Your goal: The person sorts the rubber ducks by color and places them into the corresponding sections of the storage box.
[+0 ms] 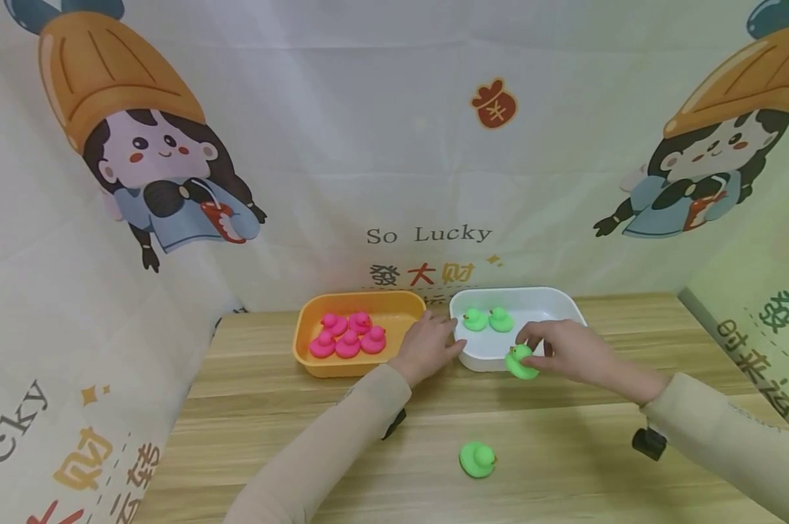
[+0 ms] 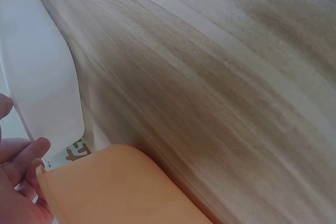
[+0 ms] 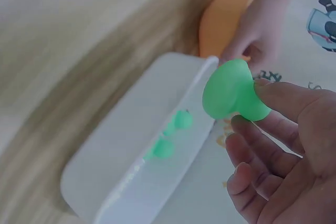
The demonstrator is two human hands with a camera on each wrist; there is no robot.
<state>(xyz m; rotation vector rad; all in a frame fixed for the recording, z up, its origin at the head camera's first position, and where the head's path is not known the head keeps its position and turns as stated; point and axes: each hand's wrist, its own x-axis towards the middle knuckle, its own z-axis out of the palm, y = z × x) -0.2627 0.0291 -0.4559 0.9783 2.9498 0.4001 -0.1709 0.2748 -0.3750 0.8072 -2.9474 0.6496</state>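
Observation:
Over the front rim of the white plastic bin [image 1: 482,362], my right hand [image 1: 571,351] pinches a green rubber duck [image 1: 519,364] between thumb and fingers. The right wrist view shows this duck's rounded underside, with the other fingers loosely bent below. Two more green ducks [image 1: 488,320] sit inside the white bin, toward its left end. My left hand [image 1: 427,346] reaches over the right end of the orange bin [image 1: 342,370], its fingertips [image 2: 39,144] at the white bin's left rim. Another green duck [image 1: 478,459] rests on the table in front of the bins.
Several pink rubber ducks [image 1: 347,342] are grouped in the left part of the orange bin. Both bins stand side by side at the back of the wood-grain table [image 1: 250,429]. A printed cloth [image 1: 427,160] rises behind and along both sides.

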